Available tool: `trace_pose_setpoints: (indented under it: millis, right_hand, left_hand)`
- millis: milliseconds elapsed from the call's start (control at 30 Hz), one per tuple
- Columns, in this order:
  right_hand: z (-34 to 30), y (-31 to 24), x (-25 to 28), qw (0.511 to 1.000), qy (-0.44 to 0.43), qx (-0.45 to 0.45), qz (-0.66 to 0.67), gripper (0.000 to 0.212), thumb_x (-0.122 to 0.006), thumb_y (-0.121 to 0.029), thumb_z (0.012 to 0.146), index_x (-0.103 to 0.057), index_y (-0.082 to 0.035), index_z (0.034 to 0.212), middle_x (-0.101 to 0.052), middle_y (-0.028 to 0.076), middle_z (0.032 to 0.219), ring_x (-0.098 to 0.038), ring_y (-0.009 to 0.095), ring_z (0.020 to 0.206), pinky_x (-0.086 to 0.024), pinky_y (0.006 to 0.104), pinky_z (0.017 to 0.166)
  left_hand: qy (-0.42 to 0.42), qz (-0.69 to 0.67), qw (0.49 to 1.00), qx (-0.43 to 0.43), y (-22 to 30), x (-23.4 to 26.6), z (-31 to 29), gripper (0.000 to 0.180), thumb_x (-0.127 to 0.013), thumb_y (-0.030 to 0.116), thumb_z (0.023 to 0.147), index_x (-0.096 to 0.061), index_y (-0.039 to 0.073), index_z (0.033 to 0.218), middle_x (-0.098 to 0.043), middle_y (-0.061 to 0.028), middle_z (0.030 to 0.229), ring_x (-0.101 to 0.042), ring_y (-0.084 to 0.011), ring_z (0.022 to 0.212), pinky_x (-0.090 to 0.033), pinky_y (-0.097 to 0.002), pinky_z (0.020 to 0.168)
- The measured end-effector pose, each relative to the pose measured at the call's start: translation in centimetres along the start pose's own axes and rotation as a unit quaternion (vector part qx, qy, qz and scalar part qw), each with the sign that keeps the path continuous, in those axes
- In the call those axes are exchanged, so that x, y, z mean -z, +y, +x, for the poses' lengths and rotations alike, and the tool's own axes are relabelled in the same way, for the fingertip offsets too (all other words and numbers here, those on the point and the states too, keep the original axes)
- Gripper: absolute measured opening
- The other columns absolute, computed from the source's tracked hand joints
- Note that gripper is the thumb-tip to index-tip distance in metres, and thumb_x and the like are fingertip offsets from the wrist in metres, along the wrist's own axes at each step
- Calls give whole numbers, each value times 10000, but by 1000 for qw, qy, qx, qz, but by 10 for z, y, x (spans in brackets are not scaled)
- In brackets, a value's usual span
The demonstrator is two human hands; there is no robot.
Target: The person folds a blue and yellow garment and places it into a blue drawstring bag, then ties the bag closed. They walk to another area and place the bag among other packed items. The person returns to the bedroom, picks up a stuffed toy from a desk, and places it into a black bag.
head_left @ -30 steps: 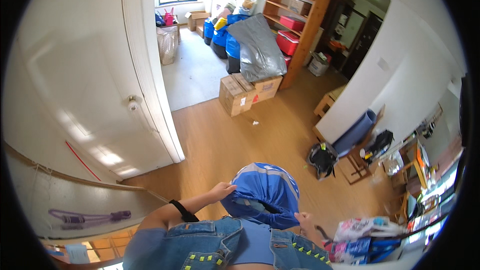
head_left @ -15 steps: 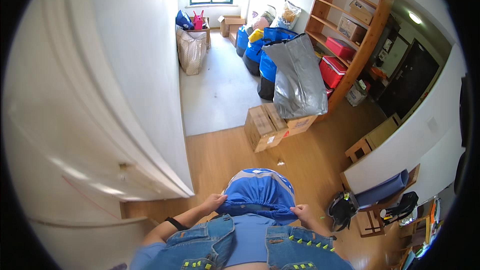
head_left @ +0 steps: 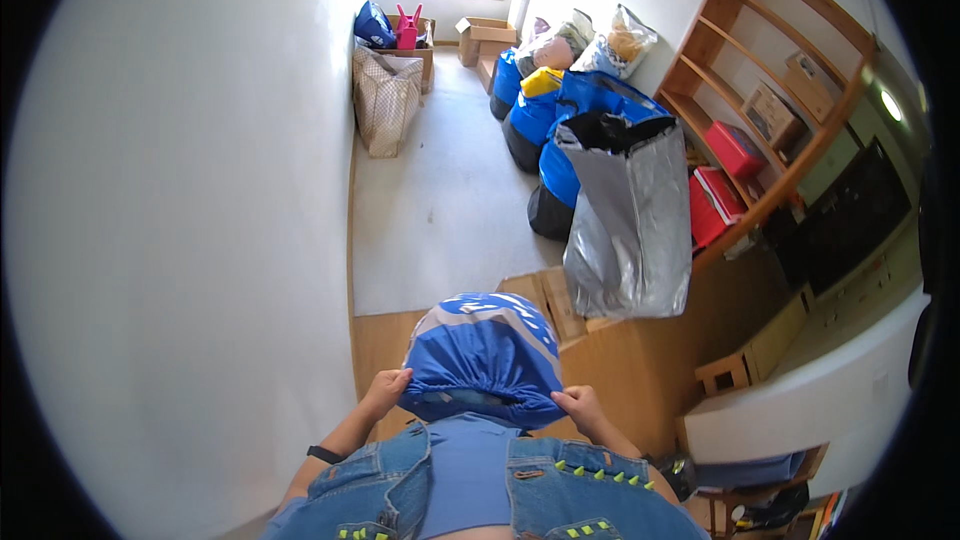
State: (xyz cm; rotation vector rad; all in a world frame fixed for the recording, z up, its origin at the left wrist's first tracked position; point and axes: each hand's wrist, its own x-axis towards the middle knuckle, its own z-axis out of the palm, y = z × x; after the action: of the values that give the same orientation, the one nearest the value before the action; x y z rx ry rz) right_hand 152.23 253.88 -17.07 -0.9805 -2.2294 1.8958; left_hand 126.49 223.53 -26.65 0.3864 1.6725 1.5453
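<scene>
A blue elasticated fabric cover (head_left: 480, 365), with a grey band and a white-patterned far end, is held out in front of my body. Its gathered near edge runs between my hands. My left hand (head_left: 389, 389) is closed on the left corner of that edge. On the right corner, the fingers of my right hand (head_left: 578, 404) pinch the cloth. The cover bulges away from me, and its opening faces my chest. Most of its inside is hidden.
Cardboard boxes (head_left: 545, 290) lie ahead, beside a large silver bag (head_left: 632, 225). Blue bags (head_left: 540, 125) line up behind it, near a wooden shelf (head_left: 700, 80). A checked bag (head_left: 385, 105) stands by the left wall (head_left: 250, 190). A low white partition (head_left: 800, 380) is at right.
My view has moved toward the boxes and silver bag, and the doorway at left has gone from sight. Both hands keep hold of the cover, which now sits slightly higher and further left.
</scene>
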Motion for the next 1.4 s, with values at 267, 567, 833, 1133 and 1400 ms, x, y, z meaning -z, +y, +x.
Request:
trace_pose_setpoints:
  millis: [267,567,833,1133,1400]
  right_hand:
    - [309,-94,41,999,-50,12,8,304,-647,-243,840,-654,18,684,-531,-30,602,-451,62,551,-350,245,506]
    - [534,-132,53,998,-28,-39,41,301,-657,-241,825,-618,-20,625,-481,-55,582,-408,49,554,-311,246,492]
    - [708,-194,43,984,122,-48,120,360,-664,-178,819,-487,-103,515,-392,-85,545,-321,31,524,-234,241,477]
    - [834,-279,42,976,144,-33,160,393,-652,-194,837,-453,-110,509,-370,-93,552,-301,28,531,-218,249,478]
    - [1032,-312,96,972,184,-52,136,449,-654,-214,836,-389,-125,484,-319,-94,530,-257,39,521,-187,282,460]
  left_hand:
    - [88,-56,994,30,84,43,207,407,-474,303,972,-620,47,691,-536,54,638,-430,-45,567,-360,-220,535]
    - [92,-34,995,30,181,104,433,428,-478,308,970,-590,36,659,-488,60,613,-396,-50,553,-325,-230,507]
    - [-31,73,997,13,269,191,713,444,-503,323,950,-526,67,589,-409,67,577,-344,-60,553,-308,-264,504]
    - [-140,113,984,19,393,237,922,469,-509,346,956,-485,95,561,-394,93,580,-326,-38,547,-287,-241,492]
    - [-108,100,989,-10,458,228,1129,407,-501,299,966,-546,82,624,-441,86,601,-358,-35,550,-297,-229,499]
